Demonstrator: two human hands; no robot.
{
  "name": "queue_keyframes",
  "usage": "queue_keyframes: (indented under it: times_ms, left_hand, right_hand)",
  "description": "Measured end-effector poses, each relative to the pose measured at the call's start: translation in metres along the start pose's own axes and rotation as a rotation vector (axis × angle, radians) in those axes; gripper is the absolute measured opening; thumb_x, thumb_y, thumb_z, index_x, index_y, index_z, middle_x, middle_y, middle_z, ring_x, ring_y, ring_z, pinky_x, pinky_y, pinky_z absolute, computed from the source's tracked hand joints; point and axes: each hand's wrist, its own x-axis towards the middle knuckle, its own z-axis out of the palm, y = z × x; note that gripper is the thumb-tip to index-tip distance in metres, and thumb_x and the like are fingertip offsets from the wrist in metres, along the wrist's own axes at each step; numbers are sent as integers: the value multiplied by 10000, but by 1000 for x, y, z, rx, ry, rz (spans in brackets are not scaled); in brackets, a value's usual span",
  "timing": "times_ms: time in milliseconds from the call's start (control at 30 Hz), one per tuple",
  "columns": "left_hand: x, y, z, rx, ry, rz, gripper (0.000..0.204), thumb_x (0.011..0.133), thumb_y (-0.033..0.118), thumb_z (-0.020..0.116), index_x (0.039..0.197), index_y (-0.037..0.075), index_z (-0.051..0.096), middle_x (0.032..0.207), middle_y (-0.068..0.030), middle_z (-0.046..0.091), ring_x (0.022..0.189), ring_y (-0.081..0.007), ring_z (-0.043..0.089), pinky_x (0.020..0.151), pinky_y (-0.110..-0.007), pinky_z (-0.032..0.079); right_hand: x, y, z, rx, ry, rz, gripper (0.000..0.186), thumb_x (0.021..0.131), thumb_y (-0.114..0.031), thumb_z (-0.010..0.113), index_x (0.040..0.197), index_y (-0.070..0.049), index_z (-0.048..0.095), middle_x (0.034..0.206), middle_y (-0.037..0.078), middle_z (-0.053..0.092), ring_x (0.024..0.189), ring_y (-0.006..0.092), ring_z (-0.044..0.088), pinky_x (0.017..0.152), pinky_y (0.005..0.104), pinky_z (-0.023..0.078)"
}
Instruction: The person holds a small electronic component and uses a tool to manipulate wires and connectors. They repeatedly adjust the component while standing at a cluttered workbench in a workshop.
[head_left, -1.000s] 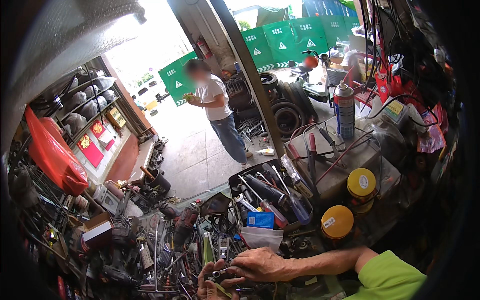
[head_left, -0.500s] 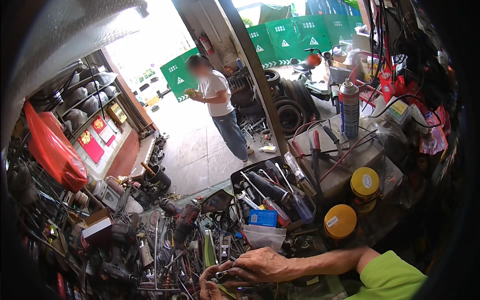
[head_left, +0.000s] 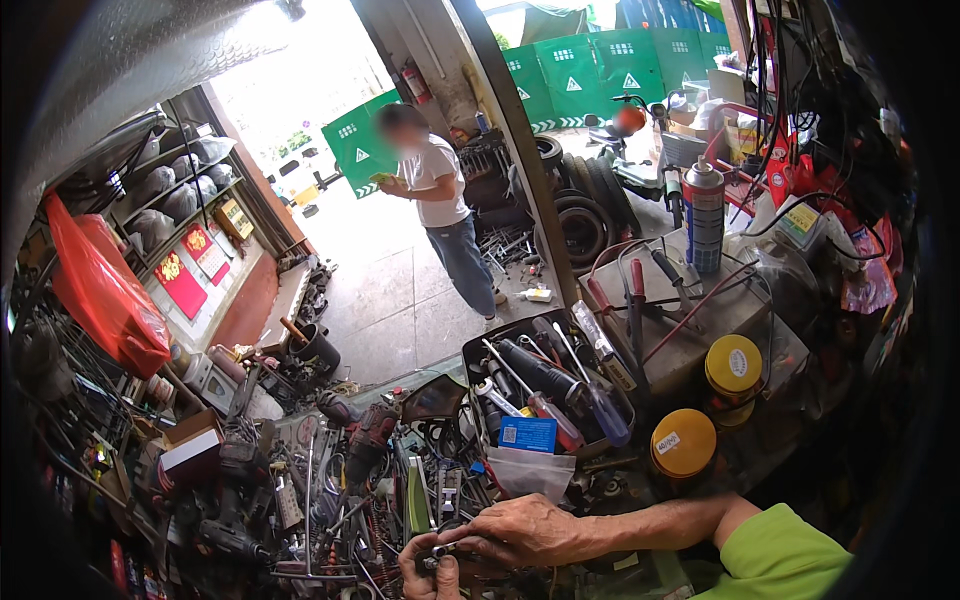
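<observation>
At the lower edge, my left hand (head_left: 418, 568) is closed round a small shiny cylindrical metal part (head_left: 441, 551), with the thumb against it. My right hand (head_left: 525, 528) reaches in from the right, its fingers curled and the fingertips pressed to the same part. The part's exact kind is too small to make out. Just beyond the hands lie a green flat strip (head_left: 417, 497) and a clear plastic bag (head_left: 530, 472). A blue card (head_left: 527, 434) sits above the bag, against a black tool tray (head_left: 480, 345) filled with screwdrivers and other tools.
Loose tools and a red-and-black power drill (head_left: 372, 438) crowd the bench on the left. Yellow-lidded jars (head_left: 682, 443) and a spray can (head_left: 703, 220) stand to the right. Past the bench, a person (head_left: 436, 195) stands on the floor. A red plastic bag (head_left: 108, 290) hangs at left.
My left thumb has shifted up against the metal part, and more of the part shows between my hands. The right arm stays nearly still. The view has shifted slightly.
</observation>
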Motion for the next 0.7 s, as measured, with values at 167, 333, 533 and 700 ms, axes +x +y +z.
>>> queue_keyframes:
  times_ms: [167, 333, 533, 700]
  left_hand:
    - [-2, 4, 6, -36, 43, -34, 340, 989, 96, 529, 1312, 9, 471, 1061, -112, 638, 920, -172, 630, 802, -272, 521]
    - [-3, 4, 6, -2, 36, -10, 361, 989, 93, 524, 1329, -9, 459, 1096, -129, 634, 952, -193, 629, 830, -291, 520]
    - [-2, 0, 4, 47, 65, 129, 378, 978, 94, 537, 1324, -38, 460, 1129, -153, 639, 967, -213, 629, 874, -324, 505]
    - [7, -8, -18, -187, -38, 95, 385, 979, 97, 514, 1338, -25, 444, 1089, -199, 664, 713, -252, 675, 621, -306, 555]
  right_hand:
    - [0, 2, 0, 89, 43, 1, 312, 975, -327, 549, 1019, -36, 651, 766, 164, 631, 743, 347, 650, 633, 436, 508]
    - [0, 0, -3, 120, 65, 1, 309, 953, -325, 590, 1001, -27, 653, 747, 168, 631, 717, 347, 651, 612, 431, 501]
    - [4, -5, -14, 266, 104, 76, 403, 866, -408, 692, 947, -14, 673, 682, 174, 648, 631, 328, 662, 575, 397, 493]
    - [3, -11, -25, 337, 107, 140, 400, 860, -380, 703, 989, -2, 675, 755, 166, 676, 703, 307, 680, 638, 362, 524]
